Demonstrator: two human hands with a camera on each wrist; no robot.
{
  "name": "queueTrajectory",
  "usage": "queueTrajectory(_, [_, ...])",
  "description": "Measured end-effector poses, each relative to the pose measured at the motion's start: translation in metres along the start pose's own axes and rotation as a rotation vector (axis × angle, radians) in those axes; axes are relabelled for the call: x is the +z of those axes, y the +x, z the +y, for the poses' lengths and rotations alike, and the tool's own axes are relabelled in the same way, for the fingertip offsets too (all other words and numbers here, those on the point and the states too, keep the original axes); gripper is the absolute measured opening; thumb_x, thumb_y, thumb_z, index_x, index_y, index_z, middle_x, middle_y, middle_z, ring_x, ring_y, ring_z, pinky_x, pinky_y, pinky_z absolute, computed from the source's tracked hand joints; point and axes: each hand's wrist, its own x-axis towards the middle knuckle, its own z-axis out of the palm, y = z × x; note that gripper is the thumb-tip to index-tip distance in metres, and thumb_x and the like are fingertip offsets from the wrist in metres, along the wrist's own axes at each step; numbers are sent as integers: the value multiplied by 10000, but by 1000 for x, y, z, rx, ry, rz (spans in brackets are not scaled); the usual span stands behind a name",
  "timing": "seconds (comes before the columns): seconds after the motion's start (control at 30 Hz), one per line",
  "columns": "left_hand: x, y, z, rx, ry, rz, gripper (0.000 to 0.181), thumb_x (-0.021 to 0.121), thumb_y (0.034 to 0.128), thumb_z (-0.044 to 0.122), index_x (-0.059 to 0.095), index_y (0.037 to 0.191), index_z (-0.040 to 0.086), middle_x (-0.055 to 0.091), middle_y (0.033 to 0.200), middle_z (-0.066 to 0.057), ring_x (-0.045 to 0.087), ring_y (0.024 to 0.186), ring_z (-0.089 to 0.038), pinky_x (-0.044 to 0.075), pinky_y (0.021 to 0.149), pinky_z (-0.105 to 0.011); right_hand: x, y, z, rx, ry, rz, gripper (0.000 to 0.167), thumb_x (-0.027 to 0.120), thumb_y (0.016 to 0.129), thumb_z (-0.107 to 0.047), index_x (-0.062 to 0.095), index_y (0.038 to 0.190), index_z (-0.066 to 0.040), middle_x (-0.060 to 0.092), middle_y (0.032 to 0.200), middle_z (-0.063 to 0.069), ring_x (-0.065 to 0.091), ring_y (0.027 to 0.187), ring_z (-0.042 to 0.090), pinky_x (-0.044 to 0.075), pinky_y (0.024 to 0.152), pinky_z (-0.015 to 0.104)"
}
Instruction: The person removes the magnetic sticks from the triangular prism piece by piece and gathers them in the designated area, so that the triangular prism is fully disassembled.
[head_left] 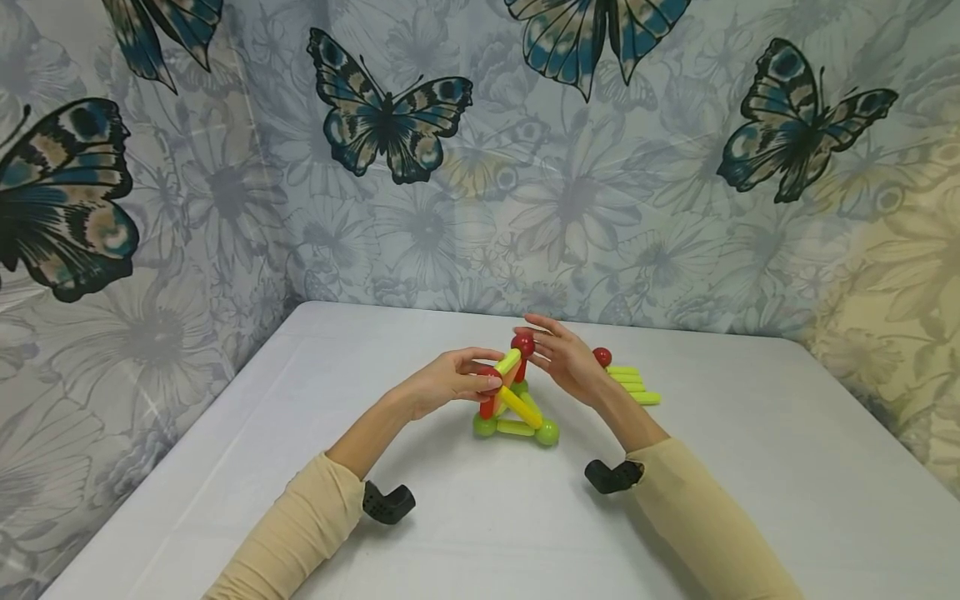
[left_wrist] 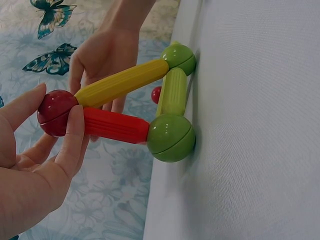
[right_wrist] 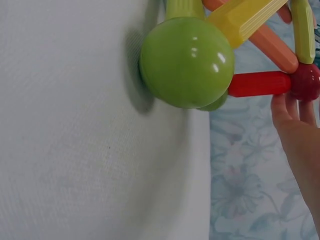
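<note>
A frame of plastic rods and balls stands on the table, with green balls (head_left: 547, 432) at its base. My left hand (head_left: 442, 383) pinches a red ball (left_wrist: 56, 112) at an upper corner between thumb and fingers. From that ball a yellow rod (left_wrist: 122, 83) and a red rod (left_wrist: 116, 124) run down to green balls. A lime rod (head_left: 508, 362) links it to a second red ball (right_wrist: 305, 82) on the far side. There my right hand (head_left: 570, 362) touches the ball with fairly straight fingers. An orange rod (right_wrist: 272, 47) slants through the frame.
Right of the frame, several lime rods (head_left: 626, 383) lie side by side with a loose red ball (head_left: 602, 357) by them. The white table (head_left: 225, 467) meets a wall with butterfly prints (head_left: 390, 117). Black wrist devices (head_left: 388, 504) jut from both sleeves.
</note>
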Motion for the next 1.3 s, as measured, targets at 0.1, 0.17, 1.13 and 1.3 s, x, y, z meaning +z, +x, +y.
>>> queueTrajectory(0.1, [0, -1, 1, 0, 0, -2, 458, 615, 940, 114, 474, 1371, 58, 566, 1230, -156, 608, 1034, -244, 504, 894, -345, -4, 0, 3, -28, -65, -26, 473, 429, 984, -12, 307, 1441, -37, 331, 1449, 215, 429, 1249, 259, 319, 1076, 399])
queueTrajectory(0.17, [0, -1, 1, -2, -3, -3, 459, 616, 939, 113, 475, 1372, 60, 565, 1231, -155, 607, 1034, -243, 503, 896, -344, -7, 0, 6, -52, -156, -32, 496, 487, 969, 4, 328, 1437, -48, 337, 1452, 216, 426, 1263, 278, 346, 1057, 388])
queueTrajectory(1.13, [-1, -1, 0, -4, -19, -8, 453, 603, 946, 102, 467, 1376, 58, 550, 1260, -158, 605, 1042, -245, 501, 900, -344, 13, -17, -5, -486, -783, -95, 294, 571, 852, 179, 585, 1136, 102, 512, 1168, 250, 546, 1050, 381, 487, 885, 393])
queueTrajectory(1.3, [0, -2, 0, -4, -24, -2, 452, 597, 949, 94, 464, 1379, 57, 543, 1266, -160, 602, 1046, -247, 499, 903, -347, 23, -22, -8, -500, -840, -49, 247, 555, 855, 194, 579, 1092, 130, 487, 1152, 260, 539, 1033, 383, 480, 888, 421])
